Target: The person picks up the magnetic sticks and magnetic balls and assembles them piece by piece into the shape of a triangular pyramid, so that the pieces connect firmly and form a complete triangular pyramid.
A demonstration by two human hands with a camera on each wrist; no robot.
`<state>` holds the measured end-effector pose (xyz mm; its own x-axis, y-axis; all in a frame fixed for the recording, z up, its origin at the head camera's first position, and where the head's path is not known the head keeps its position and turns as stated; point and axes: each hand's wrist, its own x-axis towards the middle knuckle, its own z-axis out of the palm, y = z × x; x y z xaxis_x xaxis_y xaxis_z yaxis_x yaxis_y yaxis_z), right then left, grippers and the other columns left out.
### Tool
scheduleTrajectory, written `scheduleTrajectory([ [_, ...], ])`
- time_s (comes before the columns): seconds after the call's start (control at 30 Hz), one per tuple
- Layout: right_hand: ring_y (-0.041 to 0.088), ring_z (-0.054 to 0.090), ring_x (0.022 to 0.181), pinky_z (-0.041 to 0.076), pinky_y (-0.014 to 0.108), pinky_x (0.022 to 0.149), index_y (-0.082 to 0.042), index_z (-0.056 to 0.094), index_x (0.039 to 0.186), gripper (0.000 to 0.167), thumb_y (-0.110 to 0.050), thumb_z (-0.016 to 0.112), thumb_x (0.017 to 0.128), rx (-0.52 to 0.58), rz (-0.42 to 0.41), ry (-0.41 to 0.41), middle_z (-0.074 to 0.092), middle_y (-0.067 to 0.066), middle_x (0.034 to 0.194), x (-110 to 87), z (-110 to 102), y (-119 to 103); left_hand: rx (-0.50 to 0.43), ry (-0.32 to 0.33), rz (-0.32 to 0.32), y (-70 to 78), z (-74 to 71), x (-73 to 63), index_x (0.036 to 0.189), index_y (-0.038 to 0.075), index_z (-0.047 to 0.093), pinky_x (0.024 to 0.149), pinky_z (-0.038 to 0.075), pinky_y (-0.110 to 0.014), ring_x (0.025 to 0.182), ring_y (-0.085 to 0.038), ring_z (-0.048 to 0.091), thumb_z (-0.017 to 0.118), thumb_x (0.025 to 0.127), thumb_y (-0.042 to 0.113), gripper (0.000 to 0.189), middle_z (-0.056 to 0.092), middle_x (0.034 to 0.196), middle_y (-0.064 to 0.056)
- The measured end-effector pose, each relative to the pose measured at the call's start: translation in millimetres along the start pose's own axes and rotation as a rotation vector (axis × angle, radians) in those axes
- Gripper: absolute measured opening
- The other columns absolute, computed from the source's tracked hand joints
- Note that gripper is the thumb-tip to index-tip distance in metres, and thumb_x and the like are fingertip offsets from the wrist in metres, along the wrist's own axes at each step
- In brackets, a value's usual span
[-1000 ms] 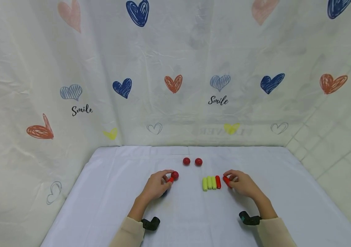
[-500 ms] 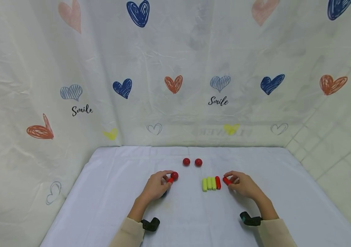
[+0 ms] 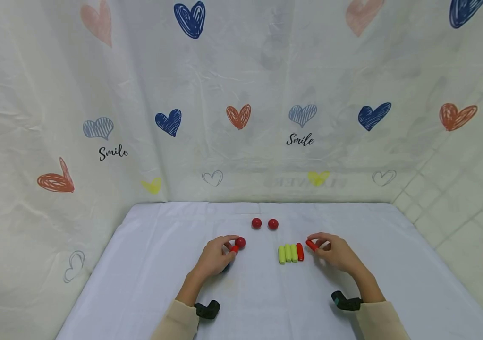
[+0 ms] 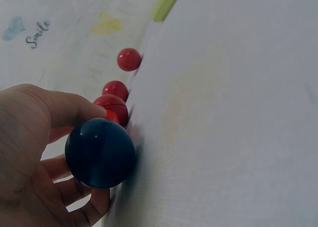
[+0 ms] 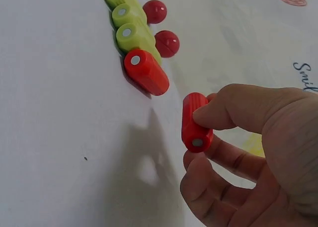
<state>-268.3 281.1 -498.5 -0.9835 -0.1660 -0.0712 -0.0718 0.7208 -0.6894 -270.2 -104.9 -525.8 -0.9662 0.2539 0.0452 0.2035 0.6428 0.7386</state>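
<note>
Over the white desk (image 3: 262, 302), the left grip (image 3: 215, 255) pinches a ball-ended rod (image 3: 234, 248); the right grip (image 3: 337, 252), a red bar (image 5: 189, 120).

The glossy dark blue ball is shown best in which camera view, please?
The left wrist view: the glossy dark blue ball appears large and nearly whole. The head view shows just a dark sliver, apparently it, by the left hand; the right wrist view omits it.

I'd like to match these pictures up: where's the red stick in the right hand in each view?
Head: red stick right of centre, below the middle, pinched by the right hand.
Left wrist: not in it.
Right wrist: right of centre, slightly below the middle.
Shared landmark: yellow-green sticks, at least one showing in each view.
</note>
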Motion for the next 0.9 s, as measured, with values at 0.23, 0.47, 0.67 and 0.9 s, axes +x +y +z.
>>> scheduleTrajectory([
  [0.23, 0.024, 0.059, 0.093, 0.057, 0.032, 0.067, -0.018, 0.066, 0.133, 0.038, -0.013, 0.069, 0.095, 0.082, -0.015, -0.012, 0.066, 0.013, 0.118, -0.7, 1, -12, 0.011, -0.001, 0.000, 0.6, -0.3, -0.7, 0.139, 0.027, 0.062, 0.069, 0.049, -0.029, 0.081, -0.015, 0.055, 0.070, 0.095, 0.019, 0.046, 0.067, 0.109, -0.003],
  [0.47, 0.023, 0.060, 0.093, 0.059, 0.033, 0.065, -0.017, 0.067, 0.131, 0.036, -0.013, 0.069, 0.096, 0.123, -0.055, -0.026, 0.066, 0.012, 0.117, -0.9, 9, -25, 0.000, 0.003, 0.002, 1.2, -0.1, -2.8, 0.138, 0.028, 0.063, 0.066, 0.049, -0.028, 0.078, -0.015, 0.056, 0.071, 0.094, 0.019, 0.046, 0.066, 0.109, -0.003],
  [0.67, 0.023, 0.060, 0.092, 0.058, 0.033, 0.062, -0.018, 0.068, 0.128, 0.035, -0.009, 0.068, 0.094, 0.134, -0.085, -0.041, 0.066, 0.010, 0.113, -1.0, 20, -35, -0.002, 0.000, -0.004, 2.7, -1.2, -3.6, 0.138, 0.028, 0.063, 0.068, 0.049, -0.028, 0.079, -0.015, 0.056, 0.070, 0.095, 0.019, 0.045, 0.066, 0.109, -0.002],
  [0.9, 0.021, 0.057, 0.088, 0.057, 0.031, 0.057, -0.021, 0.070, 0.124, 0.033, -0.008, 0.070, 0.093, 0.142, -0.126, -0.057, 0.066, 0.007, 0.108, -1.1, 36, -46, -0.010, 0.001, 0.000, 2.7, -1.4, -3.0, 0.137, 0.028, 0.064, 0.066, 0.048, -0.028, 0.077, -0.015, 0.056, 0.070, 0.094, 0.019, 0.044, 0.067, 0.107, -0.003],
])
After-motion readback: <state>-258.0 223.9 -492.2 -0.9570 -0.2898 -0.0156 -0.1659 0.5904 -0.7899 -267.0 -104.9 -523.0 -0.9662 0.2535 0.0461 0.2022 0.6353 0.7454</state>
